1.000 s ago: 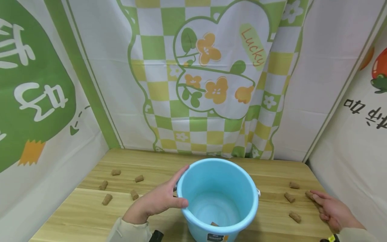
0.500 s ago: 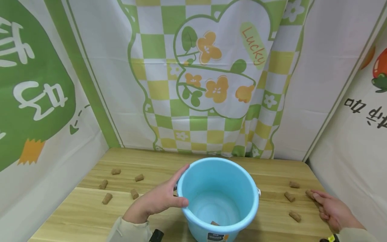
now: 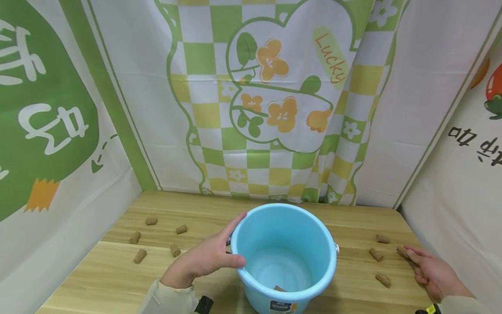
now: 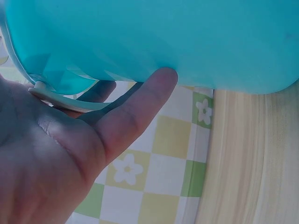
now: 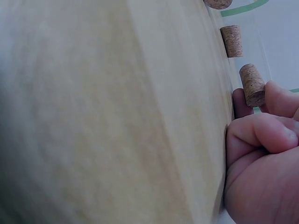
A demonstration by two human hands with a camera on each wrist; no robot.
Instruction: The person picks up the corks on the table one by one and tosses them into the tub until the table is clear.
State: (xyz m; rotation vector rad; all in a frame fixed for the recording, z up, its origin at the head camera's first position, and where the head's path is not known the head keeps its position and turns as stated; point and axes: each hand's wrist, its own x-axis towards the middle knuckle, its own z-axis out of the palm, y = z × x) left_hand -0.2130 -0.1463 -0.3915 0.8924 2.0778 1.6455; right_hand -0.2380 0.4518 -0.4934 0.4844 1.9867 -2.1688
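Observation:
A light blue bucket (image 3: 288, 226) stands upright at the front middle of the table, with a cork (image 3: 279, 288) inside near its front wall. My left hand (image 3: 209, 257) rests on its left side, thumb and index finger spread along the rim. In the left wrist view, a straight finger (image 4: 135, 114) touches the outer wall beside the white bail handle (image 4: 74, 103). Far over at the table's right side, my right hand (image 3: 435, 272) pinches a cork (image 5: 252, 85) between thumb and fingertips, low by the tabletop.
Three loose corks lie left of the right hand, one of them a cork (image 3: 383, 279) nearest the front. Several more, including a cork (image 3: 140, 256), are scattered on the left of the wooden table (image 3: 98, 279). A patterned curtain (image 3: 274, 174) hangs behind, with printed cloth at both sides.

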